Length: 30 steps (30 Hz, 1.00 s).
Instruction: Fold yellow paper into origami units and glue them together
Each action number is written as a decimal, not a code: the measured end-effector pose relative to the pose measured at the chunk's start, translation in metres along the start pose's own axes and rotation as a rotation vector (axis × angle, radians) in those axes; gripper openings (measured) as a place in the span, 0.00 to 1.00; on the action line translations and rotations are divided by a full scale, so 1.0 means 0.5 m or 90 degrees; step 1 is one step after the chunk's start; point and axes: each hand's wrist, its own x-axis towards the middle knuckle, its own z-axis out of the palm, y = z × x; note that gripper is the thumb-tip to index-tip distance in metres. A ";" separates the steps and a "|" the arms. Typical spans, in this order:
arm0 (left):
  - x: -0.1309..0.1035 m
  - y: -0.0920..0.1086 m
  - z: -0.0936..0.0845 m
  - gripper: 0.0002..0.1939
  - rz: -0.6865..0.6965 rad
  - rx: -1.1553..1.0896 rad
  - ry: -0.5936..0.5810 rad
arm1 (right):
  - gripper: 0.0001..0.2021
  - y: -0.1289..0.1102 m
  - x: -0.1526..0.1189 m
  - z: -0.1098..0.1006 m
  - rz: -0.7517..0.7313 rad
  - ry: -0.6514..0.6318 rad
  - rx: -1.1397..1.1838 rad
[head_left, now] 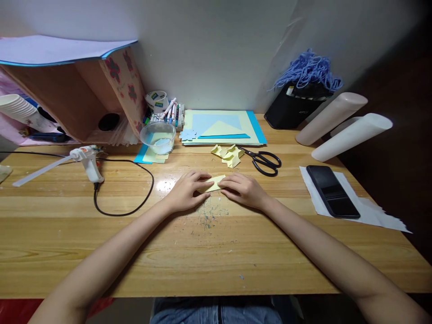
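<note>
A small folded piece of pale yellow paper (215, 183) lies low over the wooden table between my hands. My left hand (189, 191) grips its left end, fingers on top and thumb at the near edge. At the right end, my right hand (245, 191) pinches the paper with its fingertips. Part of each end is hidden under the fingers. Just beyond sit several folded yellow paper pieces (230, 156), touching the tip of black-handled scissors (265, 162).
A glue gun (88, 163) with its looping cord lies left. Behind are a clear plastic bowl (158, 138), markers (172, 112) and stacked coloured paper (257, 128). To the right are a phone (332, 191), white rolls (353, 136) and a black container (290, 108) topped with blue yarn.
</note>
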 end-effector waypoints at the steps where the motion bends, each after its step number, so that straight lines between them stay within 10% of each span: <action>1: 0.000 0.001 0.001 0.18 0.014 0.008 0.006 | 0.08 -0.001 0.002 0.002 -0.005 0.007 0.000; 12: 0.002 0.014 0.018 0.12 0.047 0.035 0.094 | 0.05 -0.017 0.003 0.013 -0.007 0.075 0.041; 21: -0.003 0.059 0.024 0.14 -0.203 -0.297 0.124 | 0.08 -0.039 0.004 0.015 0.343 0.121 0.476; 30: 0.003 0.041 0.024 0.17 -0.282 -0.451 0.085 | 0.12 -0.034 0.011 0.014 0.419 0.064 0.526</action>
